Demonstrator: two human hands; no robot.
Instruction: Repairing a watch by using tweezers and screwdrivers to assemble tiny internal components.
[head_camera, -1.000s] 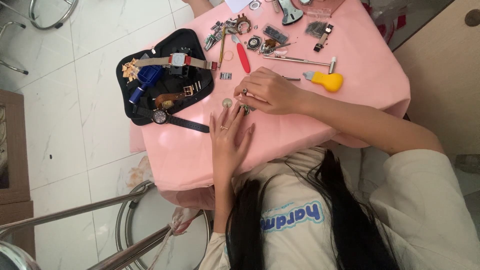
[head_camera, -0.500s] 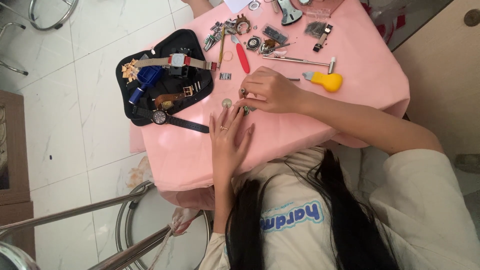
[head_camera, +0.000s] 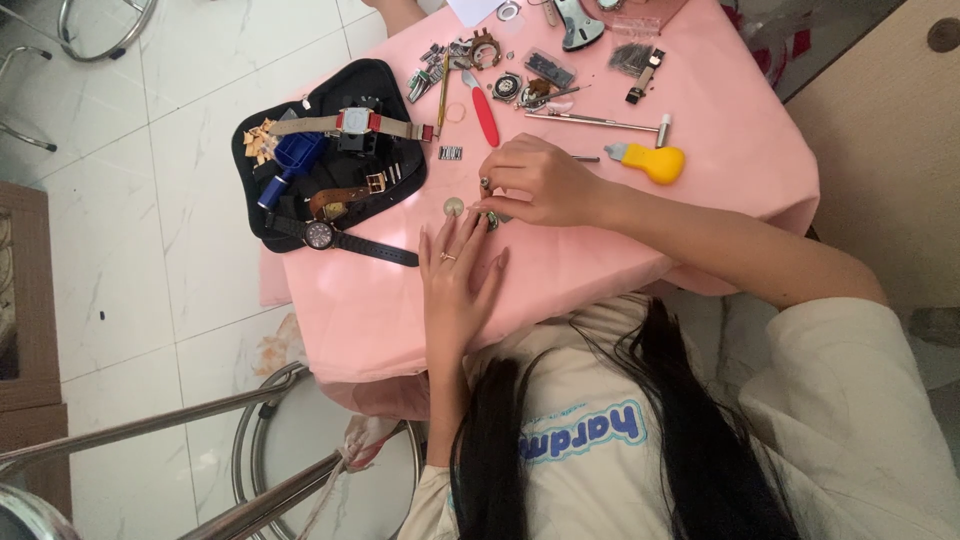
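Right hand: my right hand (head_camera: 535, 185) was curled, fingertips pinched on a small round watch part (head_camera: 491, 219).
Left hand: my left hand (head_camera: 457, 272) lay flat and open, fingertips touching the same part from below.
Part position: between both hands, on the pink tabletop (head_camera: 700, 180).
Nearby: a small disc (head_camera: 453, 207) just beside; a black tray (head_camera: 400, 190) farther left.
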